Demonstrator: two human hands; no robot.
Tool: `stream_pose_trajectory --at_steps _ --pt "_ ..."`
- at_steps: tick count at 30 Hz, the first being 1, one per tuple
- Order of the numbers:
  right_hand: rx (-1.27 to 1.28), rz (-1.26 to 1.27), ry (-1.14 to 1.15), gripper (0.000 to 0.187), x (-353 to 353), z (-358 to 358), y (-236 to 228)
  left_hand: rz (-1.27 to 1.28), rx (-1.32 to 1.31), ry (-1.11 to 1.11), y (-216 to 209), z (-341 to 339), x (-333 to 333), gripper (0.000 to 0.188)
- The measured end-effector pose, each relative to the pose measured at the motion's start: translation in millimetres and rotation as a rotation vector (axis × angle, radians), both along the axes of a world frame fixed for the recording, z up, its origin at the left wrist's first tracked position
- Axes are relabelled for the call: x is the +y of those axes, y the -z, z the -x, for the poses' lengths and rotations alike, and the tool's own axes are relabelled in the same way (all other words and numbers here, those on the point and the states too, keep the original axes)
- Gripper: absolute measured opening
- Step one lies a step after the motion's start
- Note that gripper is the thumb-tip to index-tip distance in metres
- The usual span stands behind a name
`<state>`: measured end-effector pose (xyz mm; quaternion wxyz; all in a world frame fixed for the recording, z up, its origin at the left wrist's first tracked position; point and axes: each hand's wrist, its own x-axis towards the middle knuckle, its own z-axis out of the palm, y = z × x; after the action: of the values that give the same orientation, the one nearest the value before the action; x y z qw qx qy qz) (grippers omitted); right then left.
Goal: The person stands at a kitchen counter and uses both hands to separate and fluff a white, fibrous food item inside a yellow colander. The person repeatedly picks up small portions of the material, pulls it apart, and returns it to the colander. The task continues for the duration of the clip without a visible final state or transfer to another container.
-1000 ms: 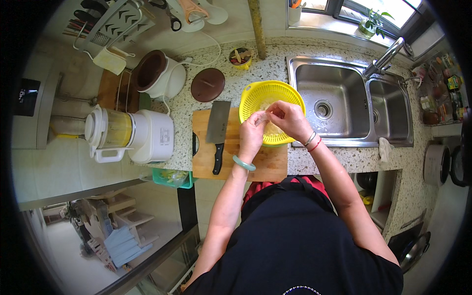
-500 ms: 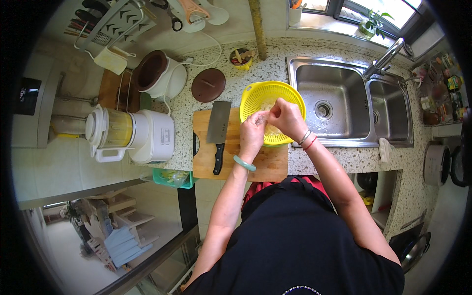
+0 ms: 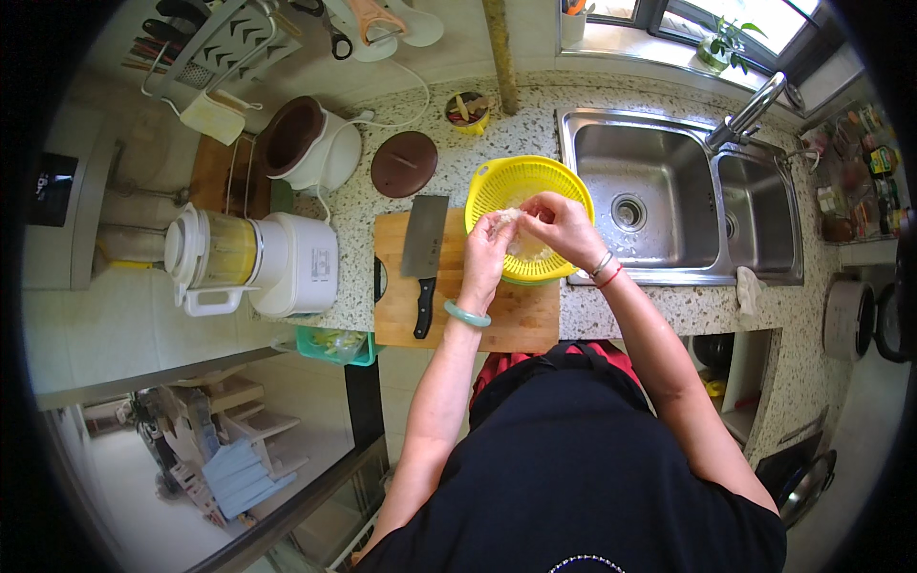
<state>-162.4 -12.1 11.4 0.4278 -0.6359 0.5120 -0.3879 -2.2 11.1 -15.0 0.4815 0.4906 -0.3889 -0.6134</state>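
Over a yellow plastic colander, both my hands meet fingertip to fingertip. My left hand, with a pale green bangle at its wrist, pinches a small whitish, ragged piece of food whose kind I cannot make out. The fingers of my right hand are closed at the right side of the same piece. More pale bits lie in the colander below. A cleaver with a black handle rests on the wooden cutting board, left of my left hand.
To the right is a steel double sink with a faucet. At the left stand a white blender and a white pot. A brown lid and a small yellow container sit behind the board.
My hands have turned and shifted slightly left, and the right-hand fingers have opened out a little. The whitish piece between them now shows more. Colander and cleaver have stayed put.
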Motion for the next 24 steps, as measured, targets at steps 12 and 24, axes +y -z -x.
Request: stream_pose_trajectory --at_steps 12,24 --pt "0.487 0.441 -0.052 0.014 4 -10 4 0.004 -0.118 -0.056 -5 5 -2 0.024" --pt "0.533 0.349 -0.118 0.016 3 -10 12 0.055 -0.186 -0.059 0 5 -2 0.020"
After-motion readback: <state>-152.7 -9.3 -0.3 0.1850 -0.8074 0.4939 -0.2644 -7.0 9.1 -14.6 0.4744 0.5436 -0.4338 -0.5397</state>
